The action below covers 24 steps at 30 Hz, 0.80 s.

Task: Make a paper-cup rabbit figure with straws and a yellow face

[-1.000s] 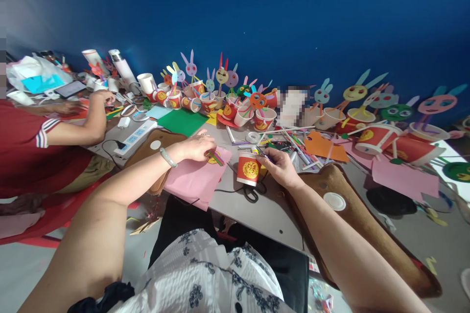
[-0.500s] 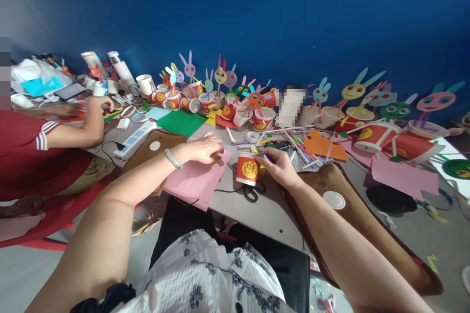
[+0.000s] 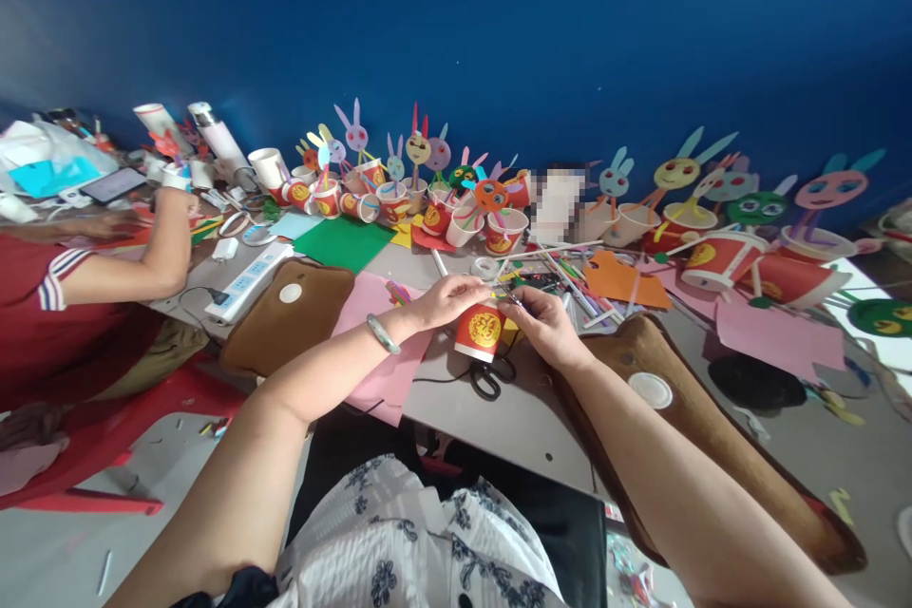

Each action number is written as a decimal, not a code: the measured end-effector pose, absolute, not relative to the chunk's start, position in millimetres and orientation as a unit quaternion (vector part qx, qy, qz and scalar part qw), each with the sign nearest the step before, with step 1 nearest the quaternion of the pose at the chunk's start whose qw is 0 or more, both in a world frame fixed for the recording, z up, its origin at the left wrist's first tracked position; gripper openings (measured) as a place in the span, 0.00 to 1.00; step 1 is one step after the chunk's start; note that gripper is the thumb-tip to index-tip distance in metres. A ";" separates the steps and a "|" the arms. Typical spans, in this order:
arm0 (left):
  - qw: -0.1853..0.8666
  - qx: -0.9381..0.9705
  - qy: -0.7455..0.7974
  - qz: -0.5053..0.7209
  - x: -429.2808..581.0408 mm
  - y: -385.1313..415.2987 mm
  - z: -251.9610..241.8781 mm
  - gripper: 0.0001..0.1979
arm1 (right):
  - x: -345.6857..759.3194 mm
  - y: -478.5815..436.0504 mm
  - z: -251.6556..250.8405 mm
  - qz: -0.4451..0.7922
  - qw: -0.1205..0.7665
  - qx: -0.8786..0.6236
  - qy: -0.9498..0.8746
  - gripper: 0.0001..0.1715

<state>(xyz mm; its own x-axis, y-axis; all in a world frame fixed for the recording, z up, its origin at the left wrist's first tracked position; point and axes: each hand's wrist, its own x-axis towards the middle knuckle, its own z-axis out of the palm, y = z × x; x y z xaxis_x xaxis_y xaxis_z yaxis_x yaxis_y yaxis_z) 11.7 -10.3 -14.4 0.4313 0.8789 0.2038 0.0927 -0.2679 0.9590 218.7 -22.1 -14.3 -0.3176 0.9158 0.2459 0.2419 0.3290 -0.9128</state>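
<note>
A red paper cup (image 3: 479, 332) with a yellow round emblem stands upright on the table in front of me. My left hand (image 3: 450, 300), with a bangle on its wrist, is at the cup's rim on the left. Its fingers are pressed together near a small yellow piece, and what they grip is hidden. On the rim's right side, my right hand (image 3: 542, 321) is closed around a slim dark tool with a shiny tip, whose kind I cannot make out. Black-handled scissors (image 3: 487, 378) lie just below the cup. Several coloured strips (image 3: 399, 293) rest on pink paper (image 3: 370, 378) to the left.
Paper cups with rabbit-faced paper figures (image 3: 491, 198) line the blue wall. Pens and scraps lie behind my hands, beside orange paper (image 3: 627, 281). Brown cushions (image 3: 292, 318) flank me. Left are a power strip (image 3: 251, 283) and another person's arm (image 3: 162, 252).
My left hand has moved right, from the coloured strips on the pink paper to the cup's rim. My right hand stays by the cup with its tool. The view has shifted slightly.
</note>
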 end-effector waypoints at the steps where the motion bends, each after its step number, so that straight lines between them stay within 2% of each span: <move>1: 0.511 0.682 0.339 0.399 10.7 -12.5 -14.7 0.19 | 218.9 -22.2 -14.1 0.408 0.420 -0.416 -0.695 0.23; 5: 0.560 0.675 0.296 0.378 5.1 -18.7 -9.4 0.15 | 218.3 -23.4 -13.2 0.407 0.441 -0.424 -0.678 0.23; 15: 0.607 0.617 0.303 0.399 5.3 -23.8 -4.8 0.12 | 212.2 -30.9 -10.5 0.346 0.494 -0.466 -0.647 0.22; 19: 0.588 0.606 0.311 0.436 0.7 -22.5 -1.6 0.11 | 212.1 -31.8 -10.4 0.283 0.497 -0.499 -0.651 0.22; 24: 0.518 0.632 0.348 0.459 -7.4 -19.9 4.9 0.09 | 212.2 -33.4 -9.6 0.236 0.443 -0.500 -0.706 0.23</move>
<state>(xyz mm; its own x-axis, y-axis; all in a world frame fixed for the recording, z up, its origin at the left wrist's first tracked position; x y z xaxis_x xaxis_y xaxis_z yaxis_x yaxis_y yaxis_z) -7.4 -19.9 4.9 0.3367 0.9159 0.2184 -0.0349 -0.2196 0.9750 212.2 -33.4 -9.6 -0.1077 0.9150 0.3888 0.4960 0.3884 -0.7766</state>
